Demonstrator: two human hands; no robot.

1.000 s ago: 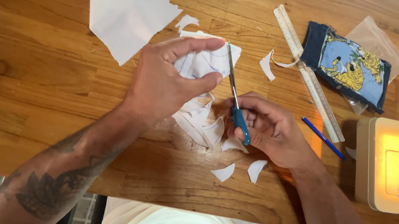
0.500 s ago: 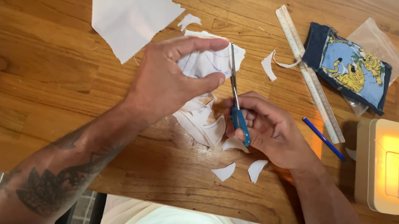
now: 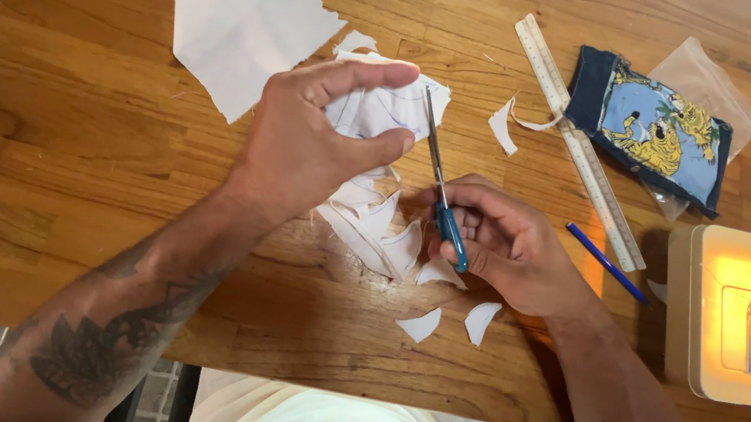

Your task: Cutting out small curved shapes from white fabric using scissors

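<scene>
Left hand [image 3: 312, 138] centre frame, pinched on white fabric piece [image 3: 390, 110], right hand [image 3: 498, 243] clasped round blue-handled scissors [image 3: 442, 191] just beside its edge, offcuts [image 3: 449, 314] near lower table edge [image 3: 295, 366], bare wood at left, ruler [image 3: 580, 152] upper right

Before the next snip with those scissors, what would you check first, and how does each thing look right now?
1. Left hand has a firm grip on the white cut piece: ok.
2. Right hand holds the blue-handled scissors: ok.
3. Blades meet the piece's edge: ok.
4. Left fingertips away from the blades: cannot tell, the thumb is close.
5. Drawn line on the piece visible: ok, faint.
6. Scraps on the wooden table away from the blades: ok.
</scene>
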